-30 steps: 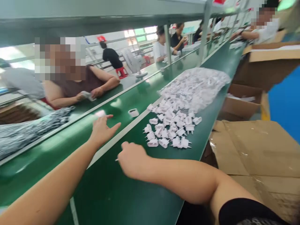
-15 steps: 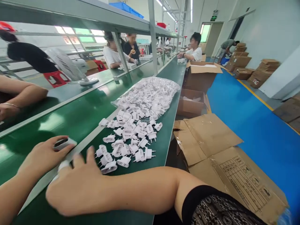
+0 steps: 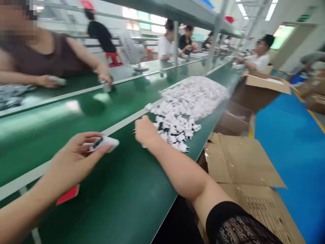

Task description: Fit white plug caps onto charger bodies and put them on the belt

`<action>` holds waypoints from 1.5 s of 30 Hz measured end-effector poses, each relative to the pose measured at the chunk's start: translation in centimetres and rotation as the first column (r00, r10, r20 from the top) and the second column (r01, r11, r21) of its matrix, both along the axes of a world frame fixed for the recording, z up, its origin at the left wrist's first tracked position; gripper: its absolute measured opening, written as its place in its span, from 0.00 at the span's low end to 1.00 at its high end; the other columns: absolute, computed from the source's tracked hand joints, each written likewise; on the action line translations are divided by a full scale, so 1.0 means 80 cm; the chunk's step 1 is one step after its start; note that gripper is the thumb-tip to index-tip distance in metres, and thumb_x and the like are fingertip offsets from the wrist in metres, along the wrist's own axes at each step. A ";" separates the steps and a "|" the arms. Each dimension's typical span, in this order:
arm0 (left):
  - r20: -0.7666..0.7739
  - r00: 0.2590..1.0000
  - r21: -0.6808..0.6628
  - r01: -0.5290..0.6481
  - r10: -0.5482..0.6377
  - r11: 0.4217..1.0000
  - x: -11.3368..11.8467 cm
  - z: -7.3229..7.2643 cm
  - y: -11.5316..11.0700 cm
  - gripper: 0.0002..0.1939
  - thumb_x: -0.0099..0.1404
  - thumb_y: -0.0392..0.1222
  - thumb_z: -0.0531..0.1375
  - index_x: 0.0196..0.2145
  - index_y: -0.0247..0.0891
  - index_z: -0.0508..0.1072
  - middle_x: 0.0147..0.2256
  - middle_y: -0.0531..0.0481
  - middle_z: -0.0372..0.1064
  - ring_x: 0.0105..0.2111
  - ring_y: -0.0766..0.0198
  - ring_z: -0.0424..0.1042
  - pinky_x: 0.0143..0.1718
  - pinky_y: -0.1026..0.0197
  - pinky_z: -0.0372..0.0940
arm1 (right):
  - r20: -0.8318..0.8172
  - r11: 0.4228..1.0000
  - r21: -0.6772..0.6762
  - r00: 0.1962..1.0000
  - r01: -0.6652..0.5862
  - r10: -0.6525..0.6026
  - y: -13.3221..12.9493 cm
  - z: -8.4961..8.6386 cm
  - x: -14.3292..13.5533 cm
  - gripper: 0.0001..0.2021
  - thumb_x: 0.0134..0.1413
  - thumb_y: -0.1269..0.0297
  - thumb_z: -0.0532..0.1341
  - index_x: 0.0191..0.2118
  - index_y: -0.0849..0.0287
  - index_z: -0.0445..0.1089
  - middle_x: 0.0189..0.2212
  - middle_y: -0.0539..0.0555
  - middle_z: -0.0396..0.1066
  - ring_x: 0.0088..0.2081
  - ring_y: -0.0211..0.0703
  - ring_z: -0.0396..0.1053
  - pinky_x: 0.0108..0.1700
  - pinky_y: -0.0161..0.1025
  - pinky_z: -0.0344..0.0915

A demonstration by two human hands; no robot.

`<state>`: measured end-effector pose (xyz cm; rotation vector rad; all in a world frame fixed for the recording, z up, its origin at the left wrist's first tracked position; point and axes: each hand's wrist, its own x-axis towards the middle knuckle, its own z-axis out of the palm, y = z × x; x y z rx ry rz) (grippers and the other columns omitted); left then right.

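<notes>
Green counter (image 3: 127, 196) carries a heap of white plug adapters (image 3: 175, 123); the left hand (image 3: 74, 157) pinches a white plastic shell (image 3: 112, 142) above it, while the right hand (image 3: 147, 131), beside the heap, curls around a pronged adapter (image 3: 134, 131).

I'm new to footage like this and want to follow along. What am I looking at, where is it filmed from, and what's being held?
There is no machine here: these are a person's own bare hands, filmed by a camera worn on the head, looking forward and down. The left hand holds a white piece with a dark opening. The right hand seems closed on a small pronged part; mostly just its thin pins show. Beside it, on the green work surface, lie loose white plug-like pieces and a clear bag full of them. Something red sits partly hidden behind the left forearm.
</notes>
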<state>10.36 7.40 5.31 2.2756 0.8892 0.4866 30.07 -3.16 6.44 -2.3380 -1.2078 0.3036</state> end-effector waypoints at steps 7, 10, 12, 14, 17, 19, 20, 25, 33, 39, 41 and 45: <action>0.235 0.965 -0.073 -0.098 0.113 0.992 -0.108 -0.050 -0.079 0.24 0.63 0.62 0.64 0.48 0.44 0.72 0.44 0.48 0.73 0.41 0.55 0.73 0.44 0.55 0.69 | -0.246 0.973 0.188 0.953 -0.134 0.178 0.006 0.003 -0.007 0.26 0.48 0.82 0.56 0.51 0.58 0.78 0.46 0.55 0.78 0.46 0.47 0.76 0.49 0.41 0.71; 0.223 0.951 -0.079 -0.203 0.215 0.976 -0.145 -0.058 -0.062 0.26 0.62 0.64 0.63 0.49 0.45 0.71 0.42 0.49 0.73 0.40 0.53 0.73 0.43 0.54 0.69 | -0.676 0.946 0.314 0.679 -0.087 0.287 0.006 0.001 -0.020 0.26 0.45 0.81 0.58 0.48 0.53 0.80 0.46 0.51 0.80 0.40 0.41 0.76 0.47 0.39 0.73; 0.198 0.943 -0.111 -0.248 0.266 0.962 -0.166 -0.054 -0.051 0.26 0.63 0.64 0.62 0.51 0.45 0.69 0.44 0.48 0.74 0.43 0.51 0.74 0.44 0.52 0.69 | -0.820 0.934 0.348 0.456 -0.082 0.345 0.006 0.001 -0.029 0.22 0.44 0.81 0.60 0.43 0.54 0.81 0.47 0.50 0.80 0.42 0.39 0.76 0.48 0.37 0.74; 0.169 0.932 -0.150 -0.298 0.321 0.943 -0.184 -0.046 -0.044 0.26 0.64 0.63 0.62 0.52 0.46 0.67 0.47 0.47 0.74 0.47 0.48 0.73 0.48 0.50 0.69 | -0.894 0.937 0.339 0.282 -0.079 0.348 0.008 0.001 -0.036 0.17 0.44 0.79 0.62 0.40 0.57 0.80 0.46 0.52 0.80 0.43 0.39 0.76 0.50 0.36 0.75; 0.129 0.903 -0.145 -0.392 0.410 0.908 -0.196 -0.034 -0.042 0.24 0.65 0.61 0.62 0.53 0.47 0.67 0.49 0.45 0.73 0.50 0.47 0.73 0.52 0.47 0.68 | -0.941 0.945 0.313 0.106 -0.093 0.322 0.010 0.001 -0.043 0.13 0.47 0.77 0.63 0.39 0.61 0.80 0.45 0.55 0.80 0.45 0.39 0.77 0.54 0.35 0.75; 0.144 0.897 -0.058 -0.414 0.418 0.908 -0.191 -0.029 -0.046 0.23 0.65 0.61 0.62 0.51 0.47 0.70 0.49 0.46 0.73 0.49 0.48 0.72 0.53 0.48 0.68 | -0.941 0.939 0.329 0.046 -0.096 0.334 0.011 -0.001 -0.048 0.12 0.47 0.77 0.63 0.39 0.62 0.79 0.46 0.56 0.80 0.47 0.41 0.77 0.57 0.36 0.75; 0.161 0.910 -0.009 -0.386 0.382 0.922 -0.183 -0.027 -0.049 0.22 0.65 0.61 0.62 0.49 0.46 0.71 0.48 0.47 0.72 0.49 0.48 0.72 0.53 0.49 0.68 | -0.938 0.935 0.341 0.038 -0.094 0.345 0.011 -0.003 -0.050 0.11 0.48 0.76 0.63 0.38 0.63 0.78 0.46 0.56 0.80 0.48 0.42 0.77 0.58 0.37 0.75; 0.228 0.962 -0.035 -0.145 0.149 0.989 -0.126 -0.025 -0.067 0.20 0.65 0.59 0.64 0.47 0.45 0.76 0.46 0.49 0.73 0.45 0.54 0.74 0.48 0.55 0.69 | -0.920 0.933 0.339 0.163 -0.126 0.356 0.010 -0.016 -0.066 0.10 0.43 0.69 0.74 0.35 0.60 0.78 0.39 0.53 0.80 0.44 0.42 0.77 0.52 0.36 0.76; 0.280 0.955 -0.149 -0.053 0.094 0.987 -0.103 -0.044 -0.060 0.21 0.62 0.58 0.67 0.46 0.43 0.77 0.45 0.48 0.74 0.45 0.54 0.72 0.48 0.56 0.69 | -0.897 0.950 0.269 0.317 -0.158 0.307 0.007 -0.012 -0.076 0.19 0.45 0.66 0.74 0.46 0.54 0.79 0.37 0.49 0.79 0.43 0.41 0.76 0.56 0.45 0.74; 0.279 0.959 -0.147 0.001 0.041 0.989 -0.108 -0.056 -0.051 0.17 0.65 0.58 0.64 0.45 0.45 0.78 0.45 0.49 0.75 0.49 0.50 0.70 0.51 0.52 0.68 | -0.879 0.960 0.214 0.392 -0.183 0.270 0.010 -0.017 -0.084 0.11 0.44 0.64 0.73 0.36 0.57 0.79 0.37 0.53 0.80 0.41 0.42 0.76 0.53 0.46 0.75; 0.285 0.958 -0.150 0.009 0.035 0.989 -0.109 -0.057 -0.051 0.17 0.64 0.57 0.64 0.46 0.45 0.78 0.45 0.49 0.75 0.49 0.51 0.70 0.52 0.52 0.68 | -0.843 0.956 0.187 0.463 -0.225 0.274 0.009 -0.023 -0.087 0.15 0.41 0.65 0.74 0.39 0.56 0.79 0.34 0.51 0.79 0.35 0.39 0.75 0.46 0.42 0.76; 0.291 0.957 -0.173 0.036 0.016 0.984 -0.113 -0.060 -0.051 0.19 0.65 0.57 0.63 0.49 0.46 0.78 0.47 0.49 0.75 0.52 0.50 0.69 0.55 0.50 0.67 | -0.708 0.962 0.188 0.651 -0.198 0.273 0.009 -0.029 -0.087 0.17 0.37 0.64 0.76 0.36 0.56 0.75 0.28 0.48 0.75 0.27 0.36 0.70 0.32 0.36 0.72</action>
